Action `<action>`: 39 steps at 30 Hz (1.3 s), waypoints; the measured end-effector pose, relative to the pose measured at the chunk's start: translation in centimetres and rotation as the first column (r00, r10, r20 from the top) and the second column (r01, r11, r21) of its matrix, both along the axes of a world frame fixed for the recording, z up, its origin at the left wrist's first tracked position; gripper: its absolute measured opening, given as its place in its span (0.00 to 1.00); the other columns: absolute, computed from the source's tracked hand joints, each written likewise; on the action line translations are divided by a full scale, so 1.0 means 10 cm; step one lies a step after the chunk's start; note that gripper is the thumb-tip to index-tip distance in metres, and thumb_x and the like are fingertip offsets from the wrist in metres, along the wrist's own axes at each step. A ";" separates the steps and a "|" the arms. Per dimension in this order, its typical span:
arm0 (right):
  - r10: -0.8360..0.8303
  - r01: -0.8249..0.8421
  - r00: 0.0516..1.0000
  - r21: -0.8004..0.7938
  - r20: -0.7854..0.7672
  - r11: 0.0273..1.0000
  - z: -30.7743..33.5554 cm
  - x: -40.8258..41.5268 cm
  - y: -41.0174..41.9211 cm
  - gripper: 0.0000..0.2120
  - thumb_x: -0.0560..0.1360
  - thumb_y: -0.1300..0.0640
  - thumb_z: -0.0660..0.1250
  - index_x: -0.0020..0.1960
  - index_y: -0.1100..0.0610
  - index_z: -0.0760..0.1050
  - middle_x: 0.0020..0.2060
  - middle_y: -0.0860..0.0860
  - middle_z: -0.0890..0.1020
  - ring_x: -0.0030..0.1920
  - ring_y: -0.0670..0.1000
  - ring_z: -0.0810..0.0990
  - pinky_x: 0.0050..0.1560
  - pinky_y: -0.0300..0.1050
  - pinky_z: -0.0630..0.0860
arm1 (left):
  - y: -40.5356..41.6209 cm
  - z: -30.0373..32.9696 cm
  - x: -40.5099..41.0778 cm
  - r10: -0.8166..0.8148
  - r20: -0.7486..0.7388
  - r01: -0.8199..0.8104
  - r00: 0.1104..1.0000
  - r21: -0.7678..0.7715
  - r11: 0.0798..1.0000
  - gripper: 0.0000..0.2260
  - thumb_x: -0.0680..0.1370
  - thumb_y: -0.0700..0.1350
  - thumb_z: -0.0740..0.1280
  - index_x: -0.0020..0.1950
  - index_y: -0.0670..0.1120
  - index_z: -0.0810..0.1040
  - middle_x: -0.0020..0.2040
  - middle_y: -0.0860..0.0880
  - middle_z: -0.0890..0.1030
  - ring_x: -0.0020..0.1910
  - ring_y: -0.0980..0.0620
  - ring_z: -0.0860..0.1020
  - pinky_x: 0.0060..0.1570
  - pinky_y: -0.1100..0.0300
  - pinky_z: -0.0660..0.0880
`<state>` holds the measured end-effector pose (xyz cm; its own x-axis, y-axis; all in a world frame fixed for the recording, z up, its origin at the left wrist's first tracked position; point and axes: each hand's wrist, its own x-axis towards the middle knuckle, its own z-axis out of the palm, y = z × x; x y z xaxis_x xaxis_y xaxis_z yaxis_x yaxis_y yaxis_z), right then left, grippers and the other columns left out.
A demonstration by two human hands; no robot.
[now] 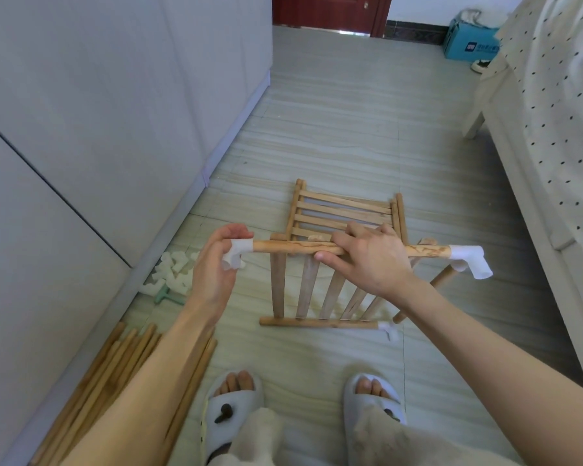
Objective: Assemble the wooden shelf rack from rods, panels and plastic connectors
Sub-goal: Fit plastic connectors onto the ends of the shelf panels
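Floor (350, 105): pale tile, bearing all parts. Wardrobe (98, 112) at left, bed (552, 146) at right.

Slatted panel (323, 290): held tilted at centre, its near rail on the floor, a connector on that rail's right end. A second panel (345, 210) lies flat just beyond it.

Spare rods (115, 364): bundled on the floor, near left, beside the wardrobe.

Top rod (290, 247): horizontal, along the held panel's upper edge; right connector (470, 260) already fitted.

Loose connectors (174, 274): heaped at left by the wardrobe base.

Left connector (238, 252): on the rod's left end.

Step in hand, as judged: seating the left connector on the top rod. Next move likely calls for a firm push along the rod's axis, socket aligned with its neighbours.

Right hand (374, 260): palm down, grip wrapped over the top rod, steadying it. Left hand (216, 264): wrist raised, grip closed around the left connector, fingers curled behind it.
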<state>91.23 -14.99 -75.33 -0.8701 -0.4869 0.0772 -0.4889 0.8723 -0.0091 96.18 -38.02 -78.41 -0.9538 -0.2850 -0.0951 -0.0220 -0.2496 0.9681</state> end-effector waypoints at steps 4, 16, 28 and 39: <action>0.007 -0.007 1.000 -0.013 -0.008 1.000 0.02 0.02 0.00 0.34 0.71 0.31 0.39 0.49 0.52 0.75 0.43 0.50 0.76 0.39 0.54 0.78 0.52 0.50 0.67 | -0.16 0.07 -0.11 -0.112 0.114 0.113 0.987 0.003 0.994 0.15 0.77 0.38 0.53 0.50 0.47 0.79 0.43 0.50 0.84 0.49 0.51 0.78 0.52 0.55 0.71; 0.051 -0.054 0.998 -0.061 -0.045 0.997 -0.01 0.03 0.04 0.33 0.73 0.30 0.41 0.45 0.52 0.77 0.40 0.50 0.76 0.37 0.52 0.77 0.49 0.49 0.68 | -0.07 0.26 -0.23 -0.268 0.222 0.321 0.937 -0.250 0.914 0.21 0.83 0.54 0.48 0.51 0.49 0.79 0.34 0.52 0.76 0.30 0.53 0.70 0.32 0.61 0.66; 0.116 -0.124 0.991 -0.137 -0.062 0.983 0.01 -0.04 0.07 0.31 0.73 0.33 0.47 0.42 0.53 0.79 0.37 0.49 0.77 0.33 0.52 0.76 0.46 0.48 0.72 | -0.16 0.26 -0.16 -0.566 0.205 0.589 0.799 -0.076 0.804 0.21 0.81 0.54 0.50 0.62 0.47 0.76 0.58 0.47 0.81 0.59 0.51 0.78 0.55 0.55 0.73; 0.162 -0.181 0.978 -0.141 -0.132 0.973 -0.03 -0.05 0.09 0.28 0.74 0.35 0.50 0.40 0.54 0.79 0.35 0.49 0.76 0.32 0.51 0.75 0.42 0.47 0.72 | -0.03 0.21 -0.15 -0.488 0.126 0.503 0.864 -0.223 0.835 0.24 0.82 0.50 0.48 0.49 0.48 0.84 0.50 0.50 0.84 0.53 0.55 0.80 0.49 0.70 0.72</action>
<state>90.75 -14.11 -75.62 -0.7545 -0.6028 0.2594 -0.6367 0.7682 -0.0670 94.69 -38.29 -76.35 -0.9679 0.2028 -0.1483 -0.1411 0.0499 0.9887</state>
